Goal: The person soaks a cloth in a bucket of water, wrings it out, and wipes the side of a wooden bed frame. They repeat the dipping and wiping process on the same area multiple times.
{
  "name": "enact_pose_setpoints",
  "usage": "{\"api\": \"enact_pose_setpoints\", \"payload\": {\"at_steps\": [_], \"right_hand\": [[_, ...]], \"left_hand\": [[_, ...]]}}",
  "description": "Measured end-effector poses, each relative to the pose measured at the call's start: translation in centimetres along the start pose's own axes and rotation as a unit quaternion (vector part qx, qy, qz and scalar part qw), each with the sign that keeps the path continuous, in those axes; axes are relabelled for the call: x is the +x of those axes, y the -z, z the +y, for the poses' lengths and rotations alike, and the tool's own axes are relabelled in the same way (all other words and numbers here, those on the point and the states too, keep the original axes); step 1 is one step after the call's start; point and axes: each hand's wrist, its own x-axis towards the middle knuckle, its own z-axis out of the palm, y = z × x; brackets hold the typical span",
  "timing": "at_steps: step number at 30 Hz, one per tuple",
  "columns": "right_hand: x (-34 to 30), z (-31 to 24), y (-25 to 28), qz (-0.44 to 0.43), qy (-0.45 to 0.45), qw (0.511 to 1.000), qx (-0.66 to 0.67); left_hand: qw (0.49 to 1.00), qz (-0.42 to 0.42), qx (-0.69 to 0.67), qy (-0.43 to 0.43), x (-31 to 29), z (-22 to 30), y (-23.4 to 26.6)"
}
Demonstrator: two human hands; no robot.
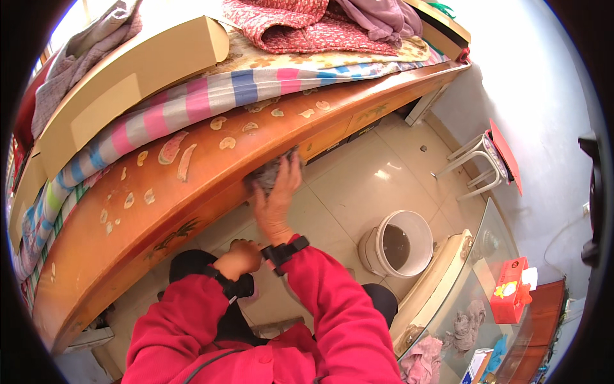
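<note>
Up front, right hand [276, 203] spread flat, pressing grey cloth [268, 171] against orange wooden bed rail [192, 192], rail's long axis running left-right; left hand [238, 257] curled shut, empty, nearer the body, apart from cloth; white bucket [396, 243] to the right

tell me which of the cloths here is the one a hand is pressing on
The grey cloth on the orange wooden bed frame's edge, under the right hand. The other grey rag lies untouched on the glass table at lower right.
</note>
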Motion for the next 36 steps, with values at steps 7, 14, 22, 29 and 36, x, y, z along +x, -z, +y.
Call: {"api": "enact_pose_setpoints", "payload": {"at_steps": [7,14,22,29,36], "right_hand": [[15.1,16.9,4.6,0.184,-0.154,0.968,0.07],[11.1,12.9,3.4,0.143,-0.185,0.967,0.1],[2.0,6.0,0.7,0.029,-0.019,0.999,0.023],[15.8,21.3,5.2,0.222,-0.368,0.859,0.28],[6.1,13.4,0.8,0.137,-0.247,0.949,0.138]], "left_hand": [[1.0,-0.022,-0.016,-0.012,-0.1,0.6,1.4],[0.999,-0.022,-0.021,-0.036,1.2,1.9,0.5],[0.986,-0.063,0.009,-0.156,1.4,4.8,-2.7],[0.986,-0.036,-0.029,-0.16,0.9,4.8,-1.2],[0.986,-0.014,-0.001,-0.167,1.3,5.8,-1.5]]}}
